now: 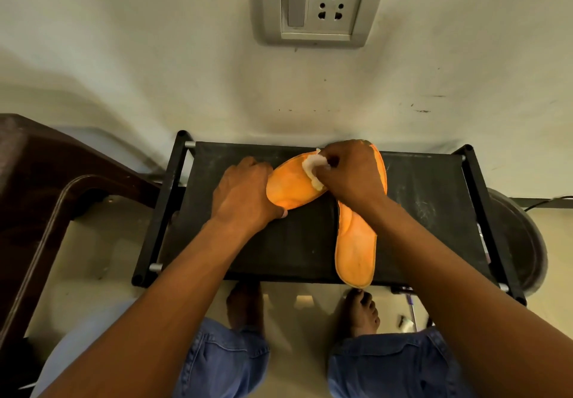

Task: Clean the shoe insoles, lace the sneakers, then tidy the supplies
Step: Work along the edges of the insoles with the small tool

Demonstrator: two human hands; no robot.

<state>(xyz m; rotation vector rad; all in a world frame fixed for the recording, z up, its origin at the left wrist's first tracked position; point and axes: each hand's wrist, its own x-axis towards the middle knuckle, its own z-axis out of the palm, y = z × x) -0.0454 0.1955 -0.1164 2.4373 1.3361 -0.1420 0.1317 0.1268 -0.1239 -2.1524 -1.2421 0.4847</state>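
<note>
- Two orange insoles lay on the black fabric top of a low rack [434, 199]; the left insole [288, 187] lay slantwise near the middle of the top, and the right insole [356, 249] ran lengthwise from the far edge to just past the near edge.
- The two insoles met under the right hand; which lay on top could not be told.
- The right hand [350, 174] had its fingers curled round a white wad [313, 168] and pressed it against the left insole's upper face.
- The left hand [245, 193] rested on the left insole's near-left end, fingers bent over its edge, holding it down on the fabric.
- The rack stood against a pale wall with a switch and socket plate [322, 7] above it.
- A dark brown plastic chair [46, 180] stood to the left, and a dark round vessel [521, 236] to the right.
- Bare feet and blue denim knees showed below the rack.
</note>
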